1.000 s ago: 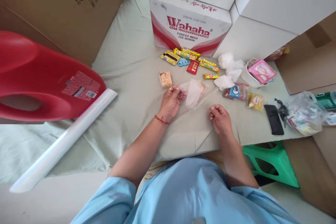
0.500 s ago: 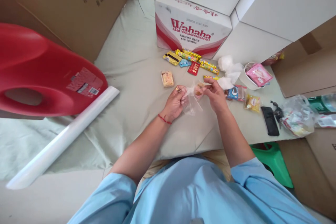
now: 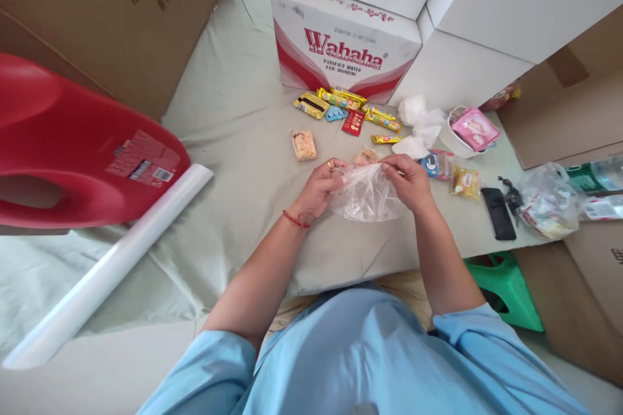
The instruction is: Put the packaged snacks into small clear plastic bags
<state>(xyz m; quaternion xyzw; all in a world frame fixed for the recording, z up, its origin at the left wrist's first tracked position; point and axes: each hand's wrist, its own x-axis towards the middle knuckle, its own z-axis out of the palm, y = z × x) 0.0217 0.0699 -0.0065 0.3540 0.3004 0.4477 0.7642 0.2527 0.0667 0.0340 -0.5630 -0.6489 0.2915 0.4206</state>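
Note:
A clear plastic bag [image 3: 368, 198] is stretched between my two hands above the cloth-covered table. My left hand [image 3: 318, 188], with a ring and a red string bracelet, pinches its left edge. The fingers of my right hand [image 3: 406, 179] are closed on the bag's right edge. Just behind the bag's upper rim, a pinkish wrapped snack [image 3: 366, 156] shows in part; whether it lies on the table I cannot tell. A square packaged snack [image 3: 304, 144] rests on the cloth to the left, beyond my left hand.
Yellow snack packets [image 3: 341, 99] and a red sachet [image 3: 353, 122] lie before the Wahaba-style white-and-red carton [image 3: 348, 45]. Rightward are a white basket [image 3: 450, 139], a phone [image 3: 498, 214] and a stuffed plastic bag [image 3: 549, 204]. A red jug [image 3: 97, 97] and a white roll [image 3: 117, 266] stand left.
The bag was bunched between my hands; now it is spread out wide. My right hand has let go of the pinkish snack, moved slightly right and grips the bag's edge.

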